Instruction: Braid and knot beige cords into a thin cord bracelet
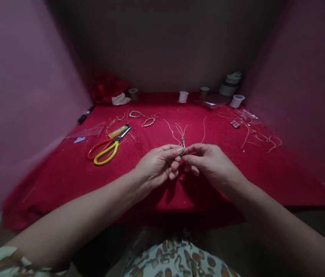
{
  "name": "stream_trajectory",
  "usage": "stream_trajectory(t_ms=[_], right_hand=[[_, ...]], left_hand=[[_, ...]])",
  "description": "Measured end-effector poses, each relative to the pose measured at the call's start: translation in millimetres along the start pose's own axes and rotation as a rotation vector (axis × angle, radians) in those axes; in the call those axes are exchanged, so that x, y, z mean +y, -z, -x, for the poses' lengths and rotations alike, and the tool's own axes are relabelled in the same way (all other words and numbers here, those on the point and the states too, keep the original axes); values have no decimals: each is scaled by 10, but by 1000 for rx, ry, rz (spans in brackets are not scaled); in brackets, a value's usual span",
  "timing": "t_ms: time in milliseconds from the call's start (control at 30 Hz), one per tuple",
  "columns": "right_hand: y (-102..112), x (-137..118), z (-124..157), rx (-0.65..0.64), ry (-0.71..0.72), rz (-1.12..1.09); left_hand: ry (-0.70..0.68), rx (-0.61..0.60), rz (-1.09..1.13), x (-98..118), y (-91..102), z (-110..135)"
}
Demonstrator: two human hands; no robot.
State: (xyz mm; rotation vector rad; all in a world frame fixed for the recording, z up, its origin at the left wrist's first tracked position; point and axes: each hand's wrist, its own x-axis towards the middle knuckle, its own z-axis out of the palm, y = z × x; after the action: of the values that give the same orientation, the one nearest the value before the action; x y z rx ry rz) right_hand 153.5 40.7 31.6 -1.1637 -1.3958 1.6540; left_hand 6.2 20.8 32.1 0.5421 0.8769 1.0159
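My left hand (158, 164) and my right hand (208, 159) meet above the middle of a red cloth-covered table (64, 173). Both pinch a small bundle of thin pale cords (183, 141) between thumb and fingertips. The loose cord ends fan upward and away from my fingers. What lies inside the pinch is hidden by the fingers.
Scissors (106, 148) with orange and yellow handles lie at the left, beside a yellow tag (117, 131). Finished cord loops (142, 117) rest behind them. More loose cords (254, 134) lie at the right. Small cups (183, 96) and tape rolls (229, 85) line the back edge. Pink walls close in both sides.
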Motion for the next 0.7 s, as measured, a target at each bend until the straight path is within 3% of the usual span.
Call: stream_trajectory(t_ms=[133,333,700], right_hand=[[3,97,-113,-91,-21,-131],[21,89,-224,-34,-36,-103],[67,27,-361,-114,-118,-168]], left_hand=[[40,14,29,33,32,-38],[65,-21,3,100,50,-128],[37,-86,65,64,202,-287]])
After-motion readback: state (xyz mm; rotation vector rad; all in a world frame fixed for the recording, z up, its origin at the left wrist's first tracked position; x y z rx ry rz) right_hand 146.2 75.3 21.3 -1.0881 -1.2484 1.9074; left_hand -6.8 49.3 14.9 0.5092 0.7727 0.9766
